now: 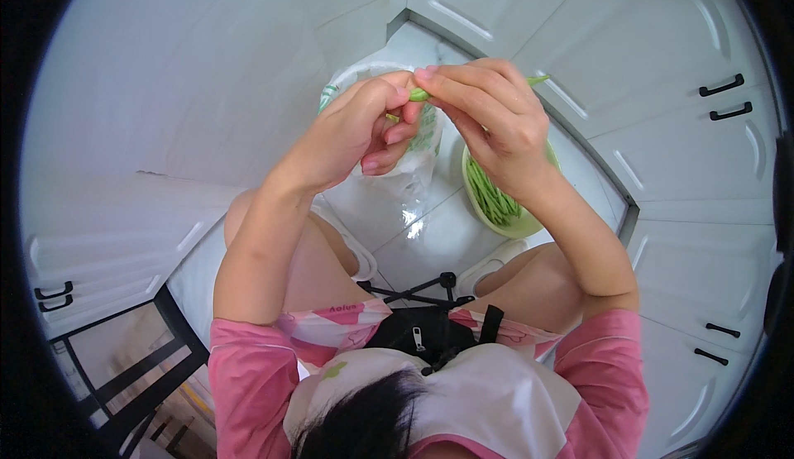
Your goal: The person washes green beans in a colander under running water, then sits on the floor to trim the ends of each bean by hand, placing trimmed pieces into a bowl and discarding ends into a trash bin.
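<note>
Between my two hands a green bean (419,95) is pinched near one end. My left hand (366,124) grips that end between thumb and forefinger, its other fingers curled. A small green piece shows among those curled fingers. My right hand (496,111) holds the bean's length, and its pointed far tip sticks out beyond the knuckles. Under my left hand stands a bin lined with a white plastic bag (422,167) with green print; the hands hide most of its opening. Partly covered by my right hand and forearm, a pale green basin (518,231) holds many green beans (490,195).
White cabinet doors (670,149) with black handles line the right side, and a white panel (186,74) rises at the left. A black metal rack (167,329) stands at lower left. My slippered feet (496,263) rest on the tiled floor (409,248).
</note>
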Tool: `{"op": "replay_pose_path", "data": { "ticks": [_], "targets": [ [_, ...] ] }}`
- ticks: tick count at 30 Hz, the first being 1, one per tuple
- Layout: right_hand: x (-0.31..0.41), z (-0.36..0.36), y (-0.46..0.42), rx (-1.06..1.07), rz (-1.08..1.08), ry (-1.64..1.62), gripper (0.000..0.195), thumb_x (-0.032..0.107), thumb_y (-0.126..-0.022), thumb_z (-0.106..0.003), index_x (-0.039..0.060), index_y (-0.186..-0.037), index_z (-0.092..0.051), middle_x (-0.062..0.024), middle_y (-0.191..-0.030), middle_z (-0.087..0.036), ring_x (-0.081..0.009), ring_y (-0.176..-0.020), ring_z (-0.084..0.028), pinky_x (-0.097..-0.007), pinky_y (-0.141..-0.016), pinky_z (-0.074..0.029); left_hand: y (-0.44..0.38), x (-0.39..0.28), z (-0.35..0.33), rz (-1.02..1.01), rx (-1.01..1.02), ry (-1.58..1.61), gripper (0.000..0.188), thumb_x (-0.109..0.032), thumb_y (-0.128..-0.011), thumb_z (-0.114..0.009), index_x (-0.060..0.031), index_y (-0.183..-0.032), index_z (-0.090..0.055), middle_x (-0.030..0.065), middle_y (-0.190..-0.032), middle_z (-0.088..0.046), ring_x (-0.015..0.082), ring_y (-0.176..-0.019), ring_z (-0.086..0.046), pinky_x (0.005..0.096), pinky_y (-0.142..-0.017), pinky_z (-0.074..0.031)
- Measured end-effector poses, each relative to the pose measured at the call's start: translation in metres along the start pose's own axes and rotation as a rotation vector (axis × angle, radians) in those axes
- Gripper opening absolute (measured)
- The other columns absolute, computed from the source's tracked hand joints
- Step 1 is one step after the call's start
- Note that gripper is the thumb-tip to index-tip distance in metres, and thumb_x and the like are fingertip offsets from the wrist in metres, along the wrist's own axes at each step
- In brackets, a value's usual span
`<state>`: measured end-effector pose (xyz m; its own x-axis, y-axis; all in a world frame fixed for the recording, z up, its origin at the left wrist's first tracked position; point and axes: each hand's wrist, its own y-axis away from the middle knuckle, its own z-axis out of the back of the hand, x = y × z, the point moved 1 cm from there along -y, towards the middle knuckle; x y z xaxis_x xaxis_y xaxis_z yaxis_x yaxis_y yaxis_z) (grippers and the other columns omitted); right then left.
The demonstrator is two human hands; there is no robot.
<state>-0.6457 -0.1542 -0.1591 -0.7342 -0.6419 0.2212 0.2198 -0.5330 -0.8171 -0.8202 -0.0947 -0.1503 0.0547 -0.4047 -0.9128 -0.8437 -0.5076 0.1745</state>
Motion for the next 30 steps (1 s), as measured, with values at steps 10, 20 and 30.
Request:
{"op": "replay_pose_path", "data": {
  "ticks": [10, 20, 30],
  "targets": [
    [0.007, 0.008, 0.004, 0.030, -0.028, -0.046, 0.026, 0.001, -0.070, -0.074, 0.0044, -0.095, -0.071, -0.0056, -0.085, -0.066, -0.0235, -0.075, -0.057, -0.0321, -0.065, -0.047, -0.002, 0.014, -0.010, -0.119, -0.086, -0.135, 0.018, -0.022, -0.091, -0.035, -0.0095, -0.086, -0.046, -0.0051, -0.061, -0.028, 0.0053, -0.046, -0.024, 0.0231, -0.041, -0.025],
    [0.017, 0.004, 0.003, -0.186, -0.107, -0.108, 0.026, -0.005, -0.071, -0.074, 0.0038, -0.095, -0.072, -0.0059, -0.083, -0.068, -0.0205, -0.074, -0.062, -0.0310, -0.066, -0.048, -0.002, 0.010, -0.027, -0.266, -0.077, 0.006, 0.021, -0.023, -0.093, -0.033, -0.0070, -0.088, -0.046, -0.0048, -0.061, -0.028, 0.0059, -0.044, -0.023, 0.0273, -0.038, -0.040],
    [0.017, 0.011, -0.004, -0.104, -0.098, 0.059, 0.021, 0.000, -0.076, -0.072, 0.0026, -0.097, -0.069, -0.0076, -0.085, -0.067, -0.0245, -0.075, -0.061, -0.0367, -0.071, -0.052, -0.006, 0.001, -0.028, -0.358, -0.231, -0.301, 0.021, -0.018, -0.096, -0.040, -0.0025, -0.082, -0.042, 0.0017, -0.063, -0.040, 0.0087, -0.051, -0.037, 0.0303, -0.049, -0.054]
  ]
}}
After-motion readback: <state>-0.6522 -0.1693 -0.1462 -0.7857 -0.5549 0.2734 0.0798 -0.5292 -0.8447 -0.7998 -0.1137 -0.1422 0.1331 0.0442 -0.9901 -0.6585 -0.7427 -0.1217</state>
